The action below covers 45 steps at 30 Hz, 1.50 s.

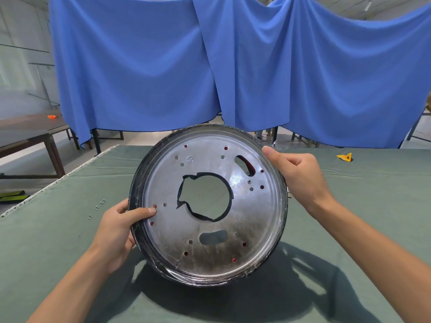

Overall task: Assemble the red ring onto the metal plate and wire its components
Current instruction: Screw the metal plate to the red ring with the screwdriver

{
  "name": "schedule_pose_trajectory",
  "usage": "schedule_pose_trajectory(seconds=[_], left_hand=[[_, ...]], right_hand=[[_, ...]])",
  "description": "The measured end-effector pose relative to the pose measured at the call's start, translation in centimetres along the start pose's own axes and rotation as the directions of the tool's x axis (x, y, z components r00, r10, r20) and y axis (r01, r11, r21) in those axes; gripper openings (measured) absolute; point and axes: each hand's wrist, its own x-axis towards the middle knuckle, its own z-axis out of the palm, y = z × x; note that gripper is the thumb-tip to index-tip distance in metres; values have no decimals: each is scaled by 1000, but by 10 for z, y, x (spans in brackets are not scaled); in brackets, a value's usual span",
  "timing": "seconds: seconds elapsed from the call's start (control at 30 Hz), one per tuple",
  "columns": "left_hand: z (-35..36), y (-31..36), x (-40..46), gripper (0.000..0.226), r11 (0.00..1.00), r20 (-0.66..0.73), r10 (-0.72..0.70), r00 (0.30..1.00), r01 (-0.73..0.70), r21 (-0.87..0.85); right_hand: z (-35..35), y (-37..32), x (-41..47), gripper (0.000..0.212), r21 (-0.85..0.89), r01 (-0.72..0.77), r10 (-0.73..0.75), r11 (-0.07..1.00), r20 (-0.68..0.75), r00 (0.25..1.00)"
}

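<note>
A round metal plate (pixel 254 220) with a black-taped rim and a taped central hole is held tilted up above the green table, its face toward me. Red shows through its small holes and through the slot at upper right, where the red ring (pixel 249 166) sits behind the plate, mostly hidden. My left hand (pixel 116 231) grips the left rim, thumb on the plate's face. My right hand (pixel 300 176) grips the upper right rim, thumb on the edge. Several small screws (pixel 98 208) lie on the cloth to the left.
The green cloth-covered table (pixel 373 217) spreads under the plate, its left edge running diagonally. A yellow object (pixel 344 156) lies at the far right. Blue cloths (pixel 256 66) hang behind. A dark wooden table (pixel 28 134) stands at the left.
</note>
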Motion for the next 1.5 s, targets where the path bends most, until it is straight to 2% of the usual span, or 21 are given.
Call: schedule_pose_trajectory(seconds=[0.23, 0.43, 0.53, 0.7, 0.93, 1.07, 1.2, 1.33, 1.5], left_hand=[[-1, 2, -1, 29, 1000, 5, 5, 1000, -5, -23], [-4, 0, 2, 28, 1000, -4, 12, 1000, -12, -19], [-5, 0, 3, 22, 1000, 2, 11, 1000, -11, -24], [-3, 1, 1, 31, 1000, -1, -2, 1000, 2, -5], [6, 22, 3, 9, 988, -16, -115, 993, 116, 106], [6, 41, 4, 8, 954, -11, -262, 965, 261, 149], [-11, 55, 3, 6, 885, -1, -404, 915, 391, 254], [-28, 55, 5, 23, 809, -29, -496, 868, 474, 347], [-32, 45, 12, 31, 747, -62, -535, 842, 506, 432]], right_hand=[[-4, 2, 0, 31, 127, -12, 5, 992, 55, 998], [-4, 3, 0, 27, 166, -20, 11, 986, 58, 998], [-4, 3, 1, 27, 162, -12, 3, 987, 51, 999], [-1, 6, 2, 30, 171, -32, 28, 985, 21, 999], [2, 8, 11, 50, 146, -163, 167, 976, -14, 986], [6, 11, 17, 50, 121, -334, 341, 935, -36, 939], [18, 13, 11, 37, 117, -503, 495, 856, 94, 864], [30, 22, 0, 30, 120, -625, 586, 771, 249, 771], [39, 43, -10, 27, 127, -693, 640, 710, 295, 710]])
